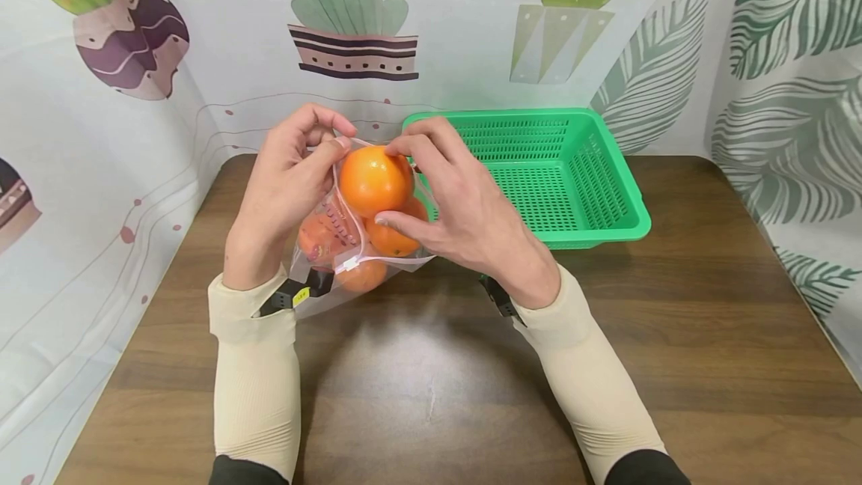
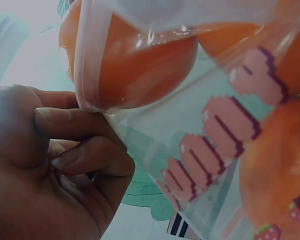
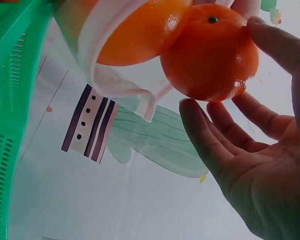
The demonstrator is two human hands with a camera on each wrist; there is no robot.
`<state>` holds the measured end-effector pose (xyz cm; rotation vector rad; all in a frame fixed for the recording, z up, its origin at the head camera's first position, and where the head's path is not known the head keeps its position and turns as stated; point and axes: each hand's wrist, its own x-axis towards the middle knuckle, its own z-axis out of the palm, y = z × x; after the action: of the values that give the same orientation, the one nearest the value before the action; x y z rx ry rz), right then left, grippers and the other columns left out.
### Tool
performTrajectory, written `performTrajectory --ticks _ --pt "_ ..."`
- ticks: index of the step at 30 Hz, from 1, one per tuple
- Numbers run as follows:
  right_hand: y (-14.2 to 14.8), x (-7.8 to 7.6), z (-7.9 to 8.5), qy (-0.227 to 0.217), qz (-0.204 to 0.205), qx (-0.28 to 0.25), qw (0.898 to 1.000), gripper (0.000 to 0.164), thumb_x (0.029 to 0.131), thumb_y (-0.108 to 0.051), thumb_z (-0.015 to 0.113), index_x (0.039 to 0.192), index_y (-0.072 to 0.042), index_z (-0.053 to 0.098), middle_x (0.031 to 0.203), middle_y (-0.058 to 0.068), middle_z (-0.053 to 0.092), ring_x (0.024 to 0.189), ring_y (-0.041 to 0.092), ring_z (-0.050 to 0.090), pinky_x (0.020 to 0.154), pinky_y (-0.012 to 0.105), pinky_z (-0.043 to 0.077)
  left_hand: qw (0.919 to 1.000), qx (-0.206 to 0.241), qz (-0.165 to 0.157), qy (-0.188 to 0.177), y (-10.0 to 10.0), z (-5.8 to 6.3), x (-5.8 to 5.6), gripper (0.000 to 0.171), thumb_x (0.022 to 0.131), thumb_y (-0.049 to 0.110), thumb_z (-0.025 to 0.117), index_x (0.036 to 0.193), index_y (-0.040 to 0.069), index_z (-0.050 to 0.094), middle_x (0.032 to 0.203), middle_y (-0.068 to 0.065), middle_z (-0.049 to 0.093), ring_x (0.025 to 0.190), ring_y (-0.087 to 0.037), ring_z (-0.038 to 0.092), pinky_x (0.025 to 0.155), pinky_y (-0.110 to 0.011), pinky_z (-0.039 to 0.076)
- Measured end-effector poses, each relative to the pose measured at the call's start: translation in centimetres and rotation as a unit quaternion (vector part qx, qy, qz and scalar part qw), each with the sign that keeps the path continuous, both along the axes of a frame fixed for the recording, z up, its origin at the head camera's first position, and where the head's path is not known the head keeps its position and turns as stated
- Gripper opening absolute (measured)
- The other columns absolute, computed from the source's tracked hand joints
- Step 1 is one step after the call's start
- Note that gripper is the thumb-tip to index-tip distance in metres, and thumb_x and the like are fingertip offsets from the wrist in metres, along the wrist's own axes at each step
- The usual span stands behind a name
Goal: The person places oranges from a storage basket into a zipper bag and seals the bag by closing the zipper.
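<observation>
A clear zip bag (image 1: pixel 407 264) with pink printed lettering hangs between the hands, several oranges inside. My left hand (image 1: pixel 276 182) pinches the bag's edge between thumb and forefinger; the left wrist view shows the lettered side (image 2: pixel 210 122) close up. With fingertips and thumb, my right hand (image 1: pixel 471 204) holds an orange (image 1: pixel 373 184) at the bag's open mouth. A small green stem spot shows on this orange (image 3: pixel 210 55) in the right wrist view. Just below it, another orange (image 1: pixel 397 239) lies in the bag. A white slider (image 1: pixel 348 264) sits on the zip strip.
A green plastic basket (image 1: pixel 636 219) with slotted walls stands at the back right on the brown wooden table (image 1: pixel 431 395), close behind the right hand. Behind the table hangs a white cloth (image 1: pixel 465 36) printed with cacti and leaves.
</observation>
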<state>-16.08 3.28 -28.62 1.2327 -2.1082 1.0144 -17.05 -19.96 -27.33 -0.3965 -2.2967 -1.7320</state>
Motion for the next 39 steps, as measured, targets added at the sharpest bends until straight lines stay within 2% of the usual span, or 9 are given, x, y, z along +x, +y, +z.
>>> performTrajectory --ticks 7,16,22,28,31,34,39 --pt "-0.1 -0.2 -0.1 0.016 0.005 0.003 1.0 0.055 0.085 -0.022 0.092 0.128 0.0 0.066 0.126 0.015 0.056 0.113 0.022 0.058 0.1 0.029 0.051 0.9998 0.017 0.001 0.008 -0.3 0.1 0.1 0.013 0.101 0.005 0.059 0.108 0.008 0.069 0.066 -0.003 0.051 0.05 -0.018 0.04 0.046 -0.024 0.034" --pt "0.0 -0.5 -0.3 0.032 -0.001 0.006 0.999 0.053 0.089 -0.025 0.089 0.129 0.003 0.069 0.119 0.016 0.058 0.107 0.025 0.058 0.09 0.032 0.05 0.9956 0.092 -0.012 0.008 -0.5 0.3 0.3 0.013 0.101 0.002 0.059 0.107 0.006 0.069 0.065 -0.005 0.049 0.047 -0.018 0.037 0.041 -0.022 0.031" --pt "0.0 -0.5 -0.2 0.032 0.001 0.007 0.999 0.051 0.089 -0.024 0.089 0.128 0.001 0.069 0.118 0.015 0.058 0.109 0.026 0.057 0.096 0.034 0.049 0.9941 0.106 -0.019 0.018 -0.6 0.4 0.3 0.014 0.101 -0.001 0.058 0.107 0.006 0.069 0.065 -0.005 0.048 0.046 -0.017 0.037 0.039 -0.022 0.031" --pt "0.4 -0.4 0.2 0.031 -0.022 0.0 0.999 0.055 0.088 -0.02 0.087 0.131 0.004 0.063 0.123 0.017 0.059 0.115 0.029 0.058 0.104 0.037 0.049 0.9941 0.105 -0.011 0.026 -0.7 0.6 0.3 0.014 0.102 0.0 0.057 0.107 0.006 0.069 0.066 -0.006 0.047 0.045 -0.018 0.037 0.039 -0.021 0.034" --pt "0.7 -0.4 0.2 0.018 -0.04 0.01 0.999 0.055 0.09 -0.023 0.085 0.131 0.004 0.062 0.124 0.017 0.061 0.116 0.029 0.059 0.106 0.037 0.049 0.9939 0.105 -0.012 0.028 -0.8 0.6 0.3 0.014 0.102 0.0 0.057 0.107 0.006 0.069 0.065 -0.006 0.047 0.044 -0.018 0.038 0.038 -0.021 0.036" --pt "1.1 -0.3 0.2 -0.013 -0.061 0.035 0.997 0.052 0.092 -0.026 0.083 0.13 0.003 0.062 0.119 0.014 0.064 0.112 0.026 0.061 0.102 0.037 0.051 0.9938 0.106 -0.013 0.03 -0.8 0.5 0.2 0.014 0.102 0.0 0.057 0.107 0.006 0.069 0.065 -0.006 0.048 0.043 -0.018 0.038 0.038 -0.021 0.036" --pt "1.8 0.2 0.5 -0.112 -0.099 0.09 0.985 0.029 0.092 -0.03 0.081 0.103 -0.007 0.067 0.091 0.002 0.068 0.084 0.017 0.063 0.076 0.033 0.053 0.993 0.112 -0.015 0.035 -0.8 0.5 0.3 0.014 0.102 -0.001 0.057 0.106 0.005 0.069 0.065 -0.006 0.047 0.043 -0.018 0.038 0.038 -0.021 0.035"
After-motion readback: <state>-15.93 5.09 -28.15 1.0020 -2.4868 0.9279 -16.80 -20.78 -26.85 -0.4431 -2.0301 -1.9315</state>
